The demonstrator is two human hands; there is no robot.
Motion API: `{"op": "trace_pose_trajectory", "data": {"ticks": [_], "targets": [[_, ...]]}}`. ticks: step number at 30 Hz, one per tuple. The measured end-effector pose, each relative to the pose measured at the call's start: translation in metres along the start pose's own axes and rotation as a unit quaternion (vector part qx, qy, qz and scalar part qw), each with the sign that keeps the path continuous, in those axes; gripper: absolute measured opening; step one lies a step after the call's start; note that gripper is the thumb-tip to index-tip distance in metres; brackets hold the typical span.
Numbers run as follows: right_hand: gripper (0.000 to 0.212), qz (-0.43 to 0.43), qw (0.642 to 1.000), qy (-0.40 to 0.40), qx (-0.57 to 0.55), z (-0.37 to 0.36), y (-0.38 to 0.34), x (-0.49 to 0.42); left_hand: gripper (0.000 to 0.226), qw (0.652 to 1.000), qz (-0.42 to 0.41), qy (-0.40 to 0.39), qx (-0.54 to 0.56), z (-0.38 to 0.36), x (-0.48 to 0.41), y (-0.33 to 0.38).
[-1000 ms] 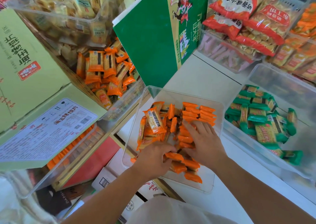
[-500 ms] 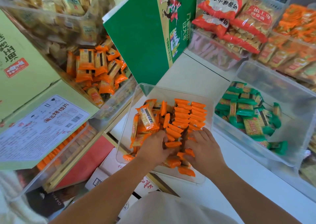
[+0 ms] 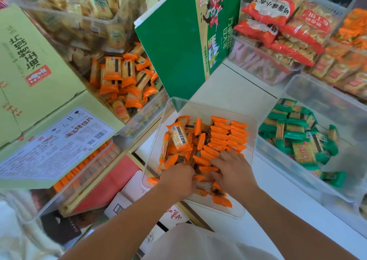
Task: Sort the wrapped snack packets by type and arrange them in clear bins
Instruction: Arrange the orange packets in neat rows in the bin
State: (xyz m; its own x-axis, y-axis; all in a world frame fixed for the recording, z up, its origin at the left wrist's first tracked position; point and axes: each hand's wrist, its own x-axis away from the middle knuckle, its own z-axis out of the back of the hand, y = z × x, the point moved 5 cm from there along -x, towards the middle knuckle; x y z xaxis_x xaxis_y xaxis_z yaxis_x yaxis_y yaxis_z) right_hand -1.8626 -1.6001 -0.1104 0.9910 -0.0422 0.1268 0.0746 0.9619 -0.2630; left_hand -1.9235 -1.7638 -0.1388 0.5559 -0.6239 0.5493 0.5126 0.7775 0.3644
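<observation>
Orange packets (image 3: 218, 138) are sitting in the clear bin (image 3: 236, 210) on the white counter (image 3: 228, 93), under your hands.
Their glossy wrappers are standing on edge in two neat rows at the right and lying jumbled at the left. Your left grip (image 3: 178, 180) is curling around the near packets. Your right grip (image 3: 234, 170) is resting flat on the row, fingers fairly straight.

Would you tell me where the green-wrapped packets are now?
In the head view, the green-wrapped packets lie in the clear bin at the right, beside the middle bin holding orange packets, in front of the red biscuit bags.
</observation>
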Motion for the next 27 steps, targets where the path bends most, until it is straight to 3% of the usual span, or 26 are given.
{"op": "trace_pose_trajectory", "data": {"ticks": [6,11,15,19,22,24,27], "targets": [[0.015,-0.02,0.999,-0.031,-0.029,-0.007,0.002,-0.007,0.02,0.987,-0.112,-0.033,0.11,0.013,0.016,0.002],[0.023,-0.049,0.996,-0.006,-0.075,-0.005,0.004,-0.004,0.02,0.982,-0.143,-0.002,0.123,0.017,0.007,0.02],[0.028,-0.025,0.995,-0.033,-0.093,-0.009,0.003,-0.003,0.018,0.994,-0.03,0.048,0.088,0.015,0.0,0.014],[0.033,-0.006,0.993,-0.033,-0.109,-0.004,-0.003,-0.002,0.045,0.989,0.034,0.111,0.092,0.018,0.0,0.009],[0.039,-0.004,0.992,-0.048,-0.121,-0.002,-0.001,0.001,0.05,0.971,0.064,0.069,0.221,0.021,-0.01,0.011],[0.03,-0.003,0.99,-0.038,-0.132,-0.003,0.004,0.005,0.048,0.958,0.075,0.035,0.273,0.023,-0.014,0.011],[0.019,-0.004,0.991,0.034,-0.129,0.004,0.01,0.014,0.026,0.943,0.075,-0.027,0.323,0.021,-0.015,0.018]]}}
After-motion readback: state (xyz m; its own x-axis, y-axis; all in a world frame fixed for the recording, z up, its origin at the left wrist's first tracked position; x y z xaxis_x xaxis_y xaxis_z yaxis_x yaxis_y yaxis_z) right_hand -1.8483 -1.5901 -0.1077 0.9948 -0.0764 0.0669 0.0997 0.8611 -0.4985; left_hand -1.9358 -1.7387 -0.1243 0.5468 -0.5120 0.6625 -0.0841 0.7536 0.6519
